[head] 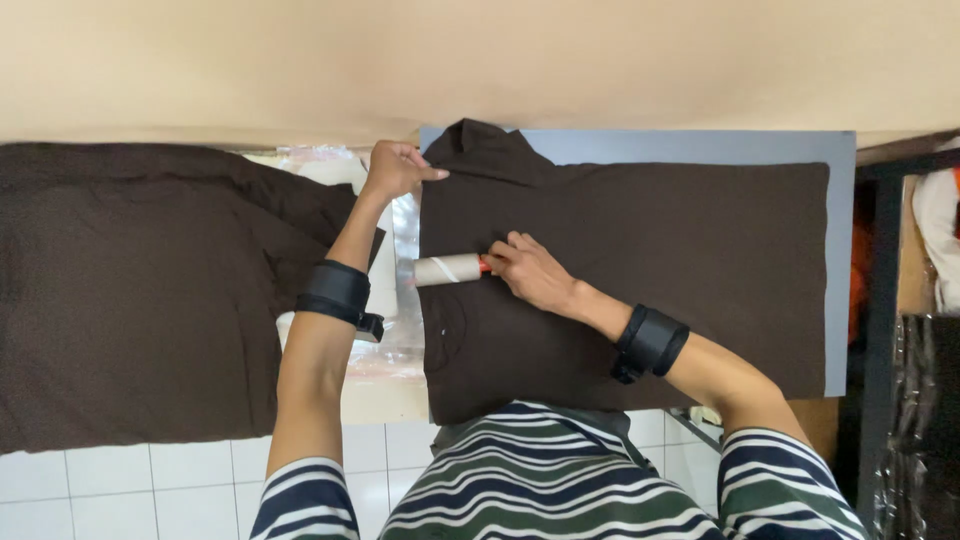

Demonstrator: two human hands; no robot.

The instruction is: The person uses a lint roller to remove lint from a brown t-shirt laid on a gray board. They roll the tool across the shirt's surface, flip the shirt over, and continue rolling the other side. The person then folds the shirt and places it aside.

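A dark brown shirt (650,260) lies flat on a grey board (842,250) in front of me. My right hand (530,272) grips the red handle of a lint roller (448,269), whose pale roll rests on the shirt's left edge. My left hand (395,168) presses down on the shirt near its collar, fingers pinching the fabric. Both wrists carry black bands.
A pile of more dark brown garments (140,290) covers the table to the left. Clear plastic wrapping (400,300) lies between the pile and the board. A dark metal rack (885,300) stands at the right. White tiled floor (150,480) shows below the table edge.
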